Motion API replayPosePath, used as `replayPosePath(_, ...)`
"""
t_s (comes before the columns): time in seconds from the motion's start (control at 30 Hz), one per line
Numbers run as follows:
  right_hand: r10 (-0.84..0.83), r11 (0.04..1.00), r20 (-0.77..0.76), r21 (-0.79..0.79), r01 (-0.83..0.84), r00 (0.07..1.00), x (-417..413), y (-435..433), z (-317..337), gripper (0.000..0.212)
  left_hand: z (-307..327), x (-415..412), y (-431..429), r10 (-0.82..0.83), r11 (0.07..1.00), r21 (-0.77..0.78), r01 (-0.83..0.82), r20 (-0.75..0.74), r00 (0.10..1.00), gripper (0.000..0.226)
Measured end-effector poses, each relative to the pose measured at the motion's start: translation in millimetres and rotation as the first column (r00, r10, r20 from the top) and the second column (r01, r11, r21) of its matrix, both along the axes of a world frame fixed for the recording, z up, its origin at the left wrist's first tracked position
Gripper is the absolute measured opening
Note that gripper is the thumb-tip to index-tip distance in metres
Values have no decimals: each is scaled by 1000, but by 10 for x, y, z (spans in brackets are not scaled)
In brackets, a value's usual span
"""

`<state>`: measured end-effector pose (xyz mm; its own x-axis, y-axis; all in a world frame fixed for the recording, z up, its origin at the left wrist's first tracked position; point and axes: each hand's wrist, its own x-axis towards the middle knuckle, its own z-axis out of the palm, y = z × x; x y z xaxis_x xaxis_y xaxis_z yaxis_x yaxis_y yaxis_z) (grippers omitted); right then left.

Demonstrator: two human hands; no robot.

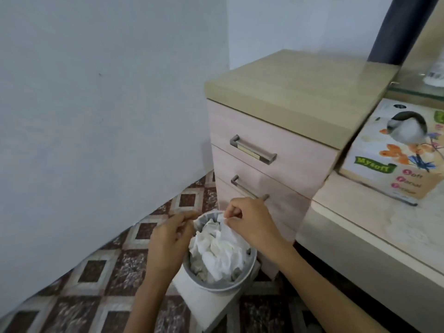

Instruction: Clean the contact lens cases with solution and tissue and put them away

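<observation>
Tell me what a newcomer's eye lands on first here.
The small grey bin at bottom centre, heaped with crumpled white tissues, draws the eye; the right hand pinches the tissues from above and the left hand hovers at the rim. Next comes the bright bird-printed tissue box on the desk at right, beside the pale drawer cabinet.

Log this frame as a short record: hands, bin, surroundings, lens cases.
left hand: at the left rim of the bin, fingers curled; grip unclear
right hand: pinches a white tissue above the bin
bin: grey, on the tiled floor, full of crumpled tissues
drawer unit: behind the bin, drawers closed
tissue box: on the desk, right
lens cases: not in view
</observation>
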<state>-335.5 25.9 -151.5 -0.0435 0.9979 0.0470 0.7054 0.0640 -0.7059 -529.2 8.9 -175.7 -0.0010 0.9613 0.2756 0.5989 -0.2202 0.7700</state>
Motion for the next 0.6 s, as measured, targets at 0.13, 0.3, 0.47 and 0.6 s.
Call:
replayPosePath(0.13, -30, 992, 71, -117, 38, 997, -162, 167, -427, 7, -295, -113, 75, 7, 999, -48, -9, -42, 999, 19)
replayPosePath(0.3, -7, 957, 69, -287, 27, 998, -323, 311, -971, 23, -610, -195, 177, -8, 979, -204, -13, -102, 995, 23)
replayPosePath(0.47, 25, 859, -120, -506, -83, 992, -244, 304, -1229, 52, -855, -212, 191, -92, 943, -330, 44, -132, 987, 27)
replayPosePath(0.6, 26, 854, -125, -513, -87, 992, -131, 302, -1282, 54, -963, -226, 174, -129, 918, -392, 68, -132, 983, 28)
